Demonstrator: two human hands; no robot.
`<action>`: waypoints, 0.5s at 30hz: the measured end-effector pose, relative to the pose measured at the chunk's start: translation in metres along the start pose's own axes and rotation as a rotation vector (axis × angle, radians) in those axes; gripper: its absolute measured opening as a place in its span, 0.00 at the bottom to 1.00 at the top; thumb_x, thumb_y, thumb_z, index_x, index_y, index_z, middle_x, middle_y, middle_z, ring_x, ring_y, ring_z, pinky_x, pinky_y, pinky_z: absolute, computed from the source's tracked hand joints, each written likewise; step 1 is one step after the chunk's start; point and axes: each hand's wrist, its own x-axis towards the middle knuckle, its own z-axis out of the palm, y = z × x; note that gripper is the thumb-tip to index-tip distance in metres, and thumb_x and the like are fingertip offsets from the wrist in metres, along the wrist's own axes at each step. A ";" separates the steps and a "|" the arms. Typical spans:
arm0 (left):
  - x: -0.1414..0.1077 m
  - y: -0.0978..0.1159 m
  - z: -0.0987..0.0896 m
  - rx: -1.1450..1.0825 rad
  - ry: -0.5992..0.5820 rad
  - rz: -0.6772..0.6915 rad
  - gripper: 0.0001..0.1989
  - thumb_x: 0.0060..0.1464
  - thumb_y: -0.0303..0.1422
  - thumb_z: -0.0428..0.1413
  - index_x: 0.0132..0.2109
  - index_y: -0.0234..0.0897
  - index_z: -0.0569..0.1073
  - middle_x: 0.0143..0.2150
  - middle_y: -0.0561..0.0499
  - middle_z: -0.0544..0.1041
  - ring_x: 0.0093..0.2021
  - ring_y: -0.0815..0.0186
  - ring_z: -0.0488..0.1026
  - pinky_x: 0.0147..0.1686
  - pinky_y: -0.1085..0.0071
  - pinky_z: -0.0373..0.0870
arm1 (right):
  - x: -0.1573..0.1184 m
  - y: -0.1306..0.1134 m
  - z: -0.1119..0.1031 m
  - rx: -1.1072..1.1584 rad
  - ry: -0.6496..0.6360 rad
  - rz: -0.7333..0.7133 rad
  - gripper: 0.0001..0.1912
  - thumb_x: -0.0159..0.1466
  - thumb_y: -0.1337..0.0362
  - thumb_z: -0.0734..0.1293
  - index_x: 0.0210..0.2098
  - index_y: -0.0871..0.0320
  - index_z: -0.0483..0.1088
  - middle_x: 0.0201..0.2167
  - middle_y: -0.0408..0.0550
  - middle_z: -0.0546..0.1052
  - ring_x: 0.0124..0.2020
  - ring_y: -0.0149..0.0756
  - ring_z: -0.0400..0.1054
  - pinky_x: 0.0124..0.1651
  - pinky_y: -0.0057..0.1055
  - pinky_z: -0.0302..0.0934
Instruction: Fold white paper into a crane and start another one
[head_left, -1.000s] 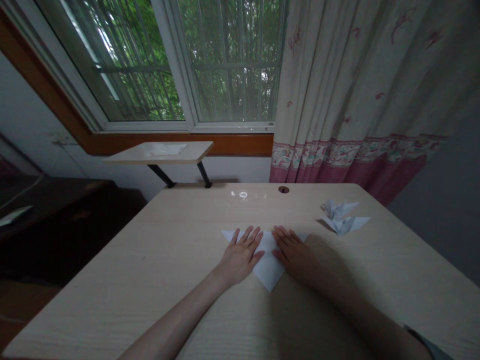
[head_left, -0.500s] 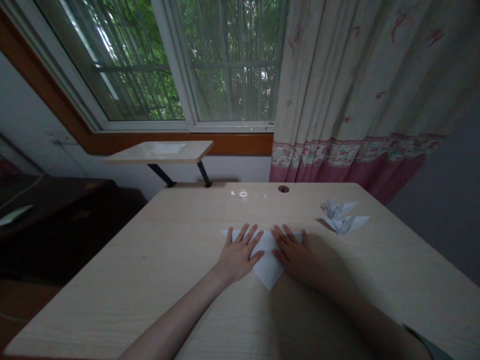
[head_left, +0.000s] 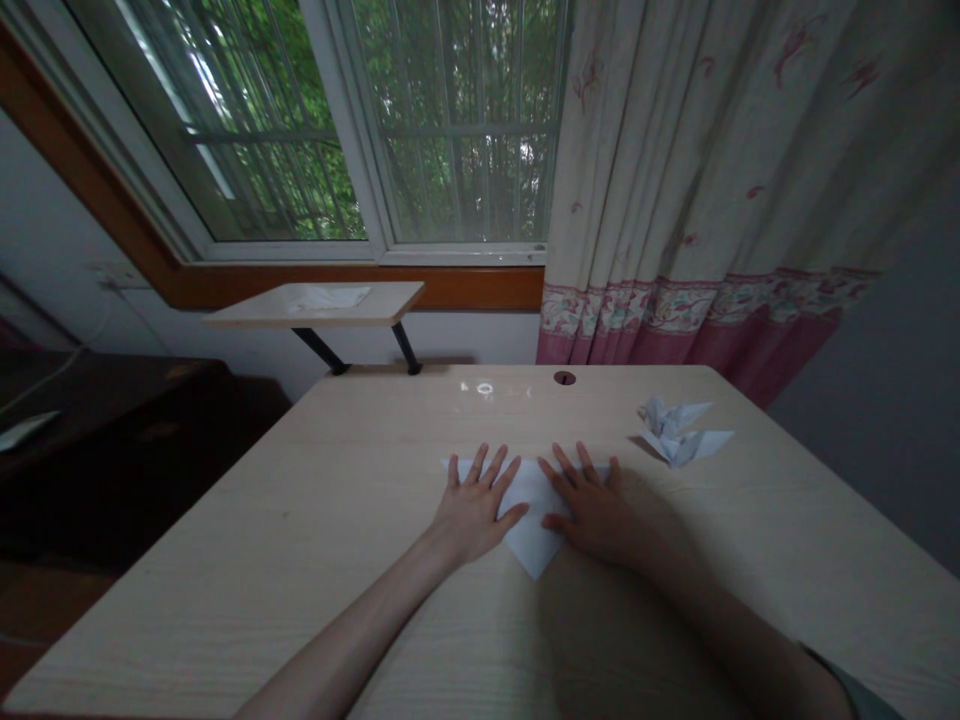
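Observation:
A white sheet of paper [head_left: 534,545], folded into a triangle, lies flat on the light wooden desk [head_left: 337,480] with one point towards me. My left hand [head_left: 474,510] rests palm down on its left half, fingers spread. On the right half lies my right hand [head_left: 592,505], also flat with the fingers apart. The thumbs face each other across the middle of the paper, a small gap between them. Both hands cover much of the paper's upper part; its left tip shows beyond my left fingers.
Folded paper cranes [head_left: 679,435] sit at the desk's right rear. A small raised shelf [head_left: 390,300] on black legs stands at the back left, with a white sheet [head_left: 330,297] on it. Behind are a window and a curtain [head_left: 637,200]. A round cable hole [head_left: 565,378] is near the back edge.
My fingers have shifted slightly outward over the paper, right hand a little more spread. The folded paper stays in place, and the whole view has moved very slightly.

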 end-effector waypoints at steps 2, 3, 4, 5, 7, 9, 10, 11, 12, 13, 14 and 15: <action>0.000 -0.001 0.000 -0.003 -0.006 0.000 0.34 0.65 0.57 0.41 0.72 0.48 0.53 0.74 0.47 0.50 0.73 0.41 0.45 0.64 0.29 0.40 | 0.000 0.001 0.003 -0.017 0.019 0.002 0.41 0.66 0.37 0.58 0.71 0.48 0.49 0.72 0.56 0.51 0.69 0.71 0.44 0.59 0.79 0.41; -0.001 -0.002 0.000 -0.006 -0.011 0.004 0.35 0.65 0.57 0.41 0.72 0.48 0.52 0.74 0.47 0.50 0.73 0.42 0.45 0.64 0.30 0.40 | 0.000 0.001 0.005 -0.023 0.030 0.002 0.41 0.65 0.37 0.58 0.71 0.48 0.49 0.72 0.56 0.51 0.69 0.71 0.44 0.59 0.79 0.41; -0.001 -0.002 -0.001 -0.010 -0.012 0.009 0.35 0.65 0.57 0.41 0.72 0.47 0.52 0.74 0.46 0.51 0.73 0.43 0.45 0.65 0.31 0.40 | -0.001 0.001 0.005 -0.027 0.038 0.000 0.41 0.65 0.36 0.58 0.71 0.48 0.49 0.72 0.56 0.51 0.69 0.71 0.44 0.59 0.79 0.41; -0.001 -0.003 -0.002 -0.014 -0.011 0.016 0.36 0.65 0.57 0.40 0.72 0.47 0.51 0.74 0.46 0.51 0.73 0.44 0.46 0.65 0.32 0.40 | 0.000 0.001 0.005 -0.028 0.042 -0.004 0.42 0.65 0.36 0.58 0.71 0.48 0.50 0.71 0.56 0.52 0.69 0.72 0.44 0.59 0.79 0.41; -0.001 -0.004 -0.004 -0.022 -0.011 0.028 0.37 0.64 0.59 0.40 0.72 0.46 0.50 0.74 0.47 0.51 0.73 0.46 0.46 0.66 0.34 0.40 | 0.000 0.000 0.005 -0.024 0.036 -0.010 0.42 0.65 0.35 0.57 0.71 0.48 0.50 0.71 0.57 0.52 0.69 0.72 0.44 0.59 0.79 0.40; -0.001 -0.005 -0.005 -0.025 -0.023 0.021 0.38 0.64 0.59 0.40 0.72 0.46 0.50 0.74 0.47 0.51 0.73 0.46 0.46 0.67 0.35 0.39 | 0.001 0.001 0.003 -0.015 0.015 -0.007 0.42 0.65 0.35 0.56 0.71 0.48 0.50 0.71 0.57 0.52 0.69 0.72 0.44 0.58 0.81 0.39; 0.000 -0.005 -0.006 -0.025 -0.034 0.012 0.38 0.64 0.59 0.39 0.72 0.45 0.51 0.74 0.47 0.51 0.73 0.46 0.46 0.67 0.35 0.40 | 0.002 0.001 0.002 -0.010 0.005 -0.006 0.43 0.64 0.34 0.56 0.71 0.49 0.50 0.71 0.57 0.52 0.69 0.72 0.44 0.58 0.81 0.38; 0.000 -0.006 -0.006 -0.024 -0.042 0.006 0.38 0.64 0.59 0.39 0.72 0.45 0.51 0.74 0.46 0.50 0.73 0.47 0.46 0.67 0.36 0.40 | 0.003 0.002 0.000 -0.005 -0.001 -0.008 0.43 0.64 0.34 0.56 0.71 0.49 0.50 0.71 0.58 0.52 0.69 0.72 0.44 0.58 0.81 0.38; 0.001 -0.007 -0.006 -0.023 -0.044 0.005 0.37 0.64 0.59 0.39 0.72 0.45 0.52 0.74 0.46 0.50 0.73 0.47 0.46 0.67 0.36 0.39 | 0.004 0.003 -0.002 0.001 -0.005 -0.014 0.43 0.64 0.34 0.56 0.71 0.49 0.50 0.71 0.58 0.53 0.69 0.71 0.44 0.59 0.80 0.37; 0.002 -0.009 -0.006 -0.021 -0.041 0.012 0.37 0.64 0.59 0.39 0.72 0.45 0.52 0.74 0.46 0.50 0.73 0.48 0.46 0.68 0.37 0.39 | 0.005 0.005 -0.004 0.009 -0.010 -0.029 0.42 0.65 0.34 0.56 0.71 0.49 0.50 0.71 0.58 0.53 0.70 0.70 0.44 0.60 0.79 0.37; 0.002 -0.011 -0.006 -0.021 -0.030 0.028 0.37 0.64 0.59 0.39 0.72 0.45 0.53 0.73 0.46 0.51 0.73 0.49 0.47 0.68 0.38 0.38 | 0.007 0.007 -0.007 0.020 -0.017 -0.049 0.42 0.65 0.34 0.56 0.71 0.49 0.51 0.71 0.58 0.53 0.70 0.68 0.44 0.61 0.78 0.36; 0.003 -0.014 -0.006 -0.019 -0.017 0.049 0.37 0.64 0.59 0.39 0.71 0.45 0.53 0.73 0.45 0.52 0.73 0.49 0.48 0.68 0.38 0.37 | 0.008 0.009 -0.010 0.034 -0.030 -0.072 0.42 0.65 0.34 0.56 0.71 0.49 0.51 0.71 0.58 0.53 0.70 0.66 0.43 0.62 0.76 0.36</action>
